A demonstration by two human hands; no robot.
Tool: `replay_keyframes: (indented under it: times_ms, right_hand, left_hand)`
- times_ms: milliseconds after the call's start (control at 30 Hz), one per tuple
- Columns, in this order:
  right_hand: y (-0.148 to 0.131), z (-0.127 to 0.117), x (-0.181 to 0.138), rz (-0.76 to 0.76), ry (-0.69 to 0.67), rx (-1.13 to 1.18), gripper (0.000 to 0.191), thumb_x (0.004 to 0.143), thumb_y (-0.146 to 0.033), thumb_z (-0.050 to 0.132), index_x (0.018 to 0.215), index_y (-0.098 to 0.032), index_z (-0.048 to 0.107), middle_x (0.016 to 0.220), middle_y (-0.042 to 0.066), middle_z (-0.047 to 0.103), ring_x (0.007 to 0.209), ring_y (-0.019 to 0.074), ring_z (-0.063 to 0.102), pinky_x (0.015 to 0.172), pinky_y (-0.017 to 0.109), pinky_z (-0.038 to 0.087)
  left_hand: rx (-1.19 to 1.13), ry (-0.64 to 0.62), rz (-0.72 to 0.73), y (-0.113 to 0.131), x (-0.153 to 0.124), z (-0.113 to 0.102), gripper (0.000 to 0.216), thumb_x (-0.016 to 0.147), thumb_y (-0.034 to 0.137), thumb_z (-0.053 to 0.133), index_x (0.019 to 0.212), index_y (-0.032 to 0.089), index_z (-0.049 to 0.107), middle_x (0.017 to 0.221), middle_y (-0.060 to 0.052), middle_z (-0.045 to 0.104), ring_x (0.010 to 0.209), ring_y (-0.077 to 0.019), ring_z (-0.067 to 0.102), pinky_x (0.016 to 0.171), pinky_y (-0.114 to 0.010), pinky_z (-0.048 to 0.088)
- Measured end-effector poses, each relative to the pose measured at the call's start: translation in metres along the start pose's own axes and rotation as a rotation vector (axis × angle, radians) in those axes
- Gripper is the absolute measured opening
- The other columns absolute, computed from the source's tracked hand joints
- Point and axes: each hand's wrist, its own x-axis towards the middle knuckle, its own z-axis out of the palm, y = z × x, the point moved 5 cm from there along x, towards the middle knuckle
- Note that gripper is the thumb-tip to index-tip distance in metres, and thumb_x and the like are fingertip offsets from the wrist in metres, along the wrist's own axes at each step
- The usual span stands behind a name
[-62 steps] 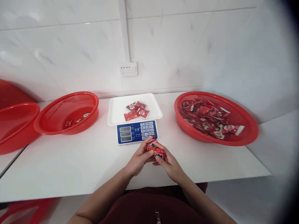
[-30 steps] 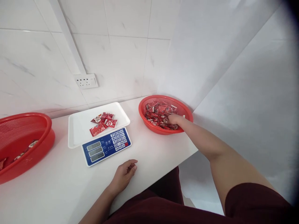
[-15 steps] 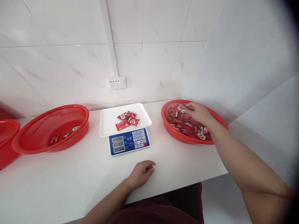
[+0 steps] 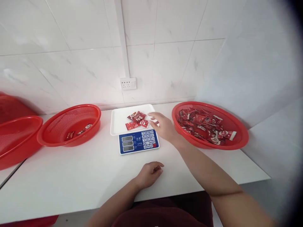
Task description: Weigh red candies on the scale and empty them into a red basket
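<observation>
My right hand (image 4: pixel 164 126) reaches over the right edge of the white tray (image 4: pixel 118 121) of a blue-faced weighing scale (image 4: pixel 138 142). Its fingers point left, apart, and I see nothing in them. They end just beside a small pile of red candy packets (image 4: pixel 137 119) lying on the tray. My left hand (image 4: pixel 150 173) rests on the white table near its front edge, fingers curled in loosely, holding nothing. To the right of the scale stands a red mesh basket (image 4: pixel 236 145) with many red packets (image 4: pixel 203 124) in it.
A second red mesh basket (image 4: pixel 71 119) left of the scale holds a few packets (image 4: pixel 79 131). Red basins (image 4: pixel 16 138) sit stacked at the far left on a lower surface. A wall socket (image 4: pixel 128 83) is set in the tiled wall behind the scale.
My right hand has left the right basket and moved left to the scale's tray. My left hand has stayed on the table. The view has swung slightly left.
</observation>
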Motion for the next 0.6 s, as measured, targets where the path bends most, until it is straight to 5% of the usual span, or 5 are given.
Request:
replay_keyframes:
  times_ms: [133, 300, 433, 600]
  right_hand:
    - [0.004, 0.003, -0.063, 0.056, 0.086, 0.038, 0.020, 0.086, -0.029, 0.044, 0.096, -0.021, 0.059, 0.088, 0.004, 0.065, 0.072, 0.0137, 0.060, 0.062, 0.025, 0.050]
    - [0.054, 0.023, -0.133, 0.400, 0.126, 0.060, 0.024, 0.087, -0.037, 0.040, 0.089, -0.019, 0.056, 0.061, -0.001, 0.057, 0.055, 0.0133, 0.055, 0.055, 0.024, 0.045]
    - [0.083, 0.040, -0.152, 0.607, -0.030, 0.034, 0.031, 0.085, -0.045, 0.038, 0.075, -0.020, 0.052, 0.050, -0.004, 0.050, 0.047, 0.0130, 0.050, 0.049, 0.023, 0.040]
    - [0.087, 0.047, -0.149, 0.597, -0.118, 0.010, 0.033, 0.083, -0.048, 0.038, 0.076, -0.020, 0.054, 0.060, -0.001, 0.057, 0.054, 0.0138, 0.052, 0.054, 0.024, 0.040]
  left_hand:
    - [0.019, -0.012, 0.019, 0.001, 0.000, 0.000, 0.030, 0.083, 0.032, 0.045, 0.106, 0.021, 0.061, 0.085, -0.004, 0.063, 0.070, -0.0158, 0.055, 0.067, -0.027, 0.044]
    - [0.021, -0.014, 0.012, 0.003, 0.000, 0.001, 0.029, 0.082, 0.029, 0.046, 0.106, 0.021, 0.062, 0.088, -0.004, 0.065, 0.073, -0.0154, 0.056, 0.069, -0.027, 0.045]
    - [0.056, -0.029, -0.004, 0.003, 0.001, 0.002, 0.029, 0.082, 0.027, 0.047, 0.106, 0.021, 0.062, 0.091, -0.003, 0.065, 0.076, -0.0138, 0.057, 0.072, -0.025, 0.046]
    - [0.061, -0.016, -0.004, 0.004, 0.000, 0.002, 0.029, 0.082, 0.028, 0.046, 0.106, 0.020, 0.061, 0.091, -0.004, 0.065, 0.077, -0.0135, 0.057, 0.072, -0.024, 0.046]
